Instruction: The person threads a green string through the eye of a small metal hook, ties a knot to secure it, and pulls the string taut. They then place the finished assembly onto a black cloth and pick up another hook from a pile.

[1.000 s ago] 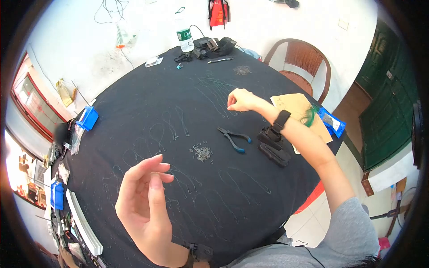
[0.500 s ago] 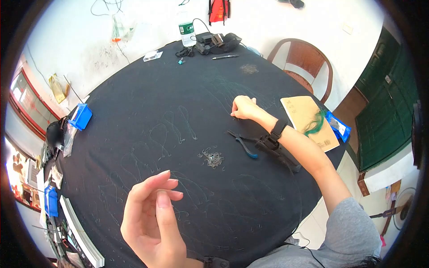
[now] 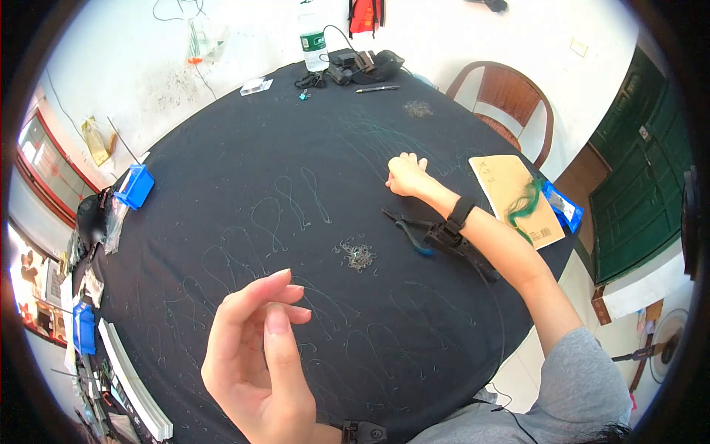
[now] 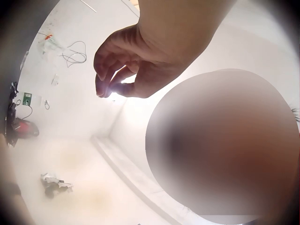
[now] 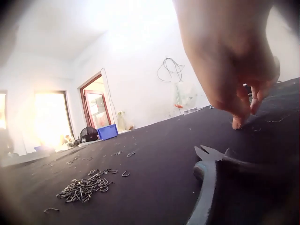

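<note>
Black cloth-covered desk (image 3: 214,144); far left edge: one blue box (image 3: 136,186), another (image 3: 83,329) nearer the person. Next, looped green lines (image 3: 289,197) spread over the left and middle, small hooks at some ends. Lines look very light, limp, springy at the bends, likely slippery and easy to tangle; best pinched near the hook, keeping clear of the point.

Left hand (image 3: 259,355) hangs above the near side, fingers loosely bent, thumb close to them, nothing visible in it. Right of it, a loose heap of hooks (image 3: 360,257): tiny, stiff, light metal, probably snagging each other; take one by the shank.

Right hand (image 3: 408,175) is farther out, beside the green strands (image 3: 370,126), fingers bent down to the cloth. Whether it pinches a strand isn't clear from either view. Pliers (image 3: 415,238) lie below its wrist, partly hidden.

Far right: tan notebook (image 3: 497,185), soft green bundle (image 3: 526,203) on it, blue packet (image 3: 563,207) just beside.
</note>
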`<state>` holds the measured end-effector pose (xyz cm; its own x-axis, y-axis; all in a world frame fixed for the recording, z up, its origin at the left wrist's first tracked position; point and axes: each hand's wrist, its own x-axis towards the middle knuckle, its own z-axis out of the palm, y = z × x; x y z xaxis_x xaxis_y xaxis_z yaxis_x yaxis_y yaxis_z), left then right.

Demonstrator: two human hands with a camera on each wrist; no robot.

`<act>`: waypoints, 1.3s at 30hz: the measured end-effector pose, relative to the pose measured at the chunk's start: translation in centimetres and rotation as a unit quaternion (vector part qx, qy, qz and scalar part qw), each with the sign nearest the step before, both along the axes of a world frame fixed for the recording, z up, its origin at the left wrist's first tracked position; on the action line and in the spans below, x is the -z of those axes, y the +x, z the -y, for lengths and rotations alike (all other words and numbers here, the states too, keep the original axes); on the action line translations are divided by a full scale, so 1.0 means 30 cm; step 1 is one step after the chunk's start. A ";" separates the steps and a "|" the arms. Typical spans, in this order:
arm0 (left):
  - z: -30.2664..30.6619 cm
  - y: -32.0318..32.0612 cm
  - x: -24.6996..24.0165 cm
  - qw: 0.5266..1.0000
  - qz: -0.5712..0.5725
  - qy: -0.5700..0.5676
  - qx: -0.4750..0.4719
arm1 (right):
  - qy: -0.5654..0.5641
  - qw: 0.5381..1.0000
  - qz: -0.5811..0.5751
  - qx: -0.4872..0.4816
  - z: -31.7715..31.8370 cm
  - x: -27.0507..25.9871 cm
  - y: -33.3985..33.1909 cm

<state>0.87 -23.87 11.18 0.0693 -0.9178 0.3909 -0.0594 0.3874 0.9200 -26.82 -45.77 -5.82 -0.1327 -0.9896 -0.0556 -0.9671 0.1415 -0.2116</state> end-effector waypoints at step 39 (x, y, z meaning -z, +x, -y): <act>0.072 -0.099 0.092 0.986 0.041 0.035 0.155 | -0.123 0.778 0.490 -0.373 -0.563 -0.500 0.197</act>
<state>-2.11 -26.03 8.42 -0.2488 -0.9148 0.3183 -0.0236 0.3342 0.9422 -20.91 -28.87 9.20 0.4698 -0.7679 0.4354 -0.1184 -0.5436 -0.8309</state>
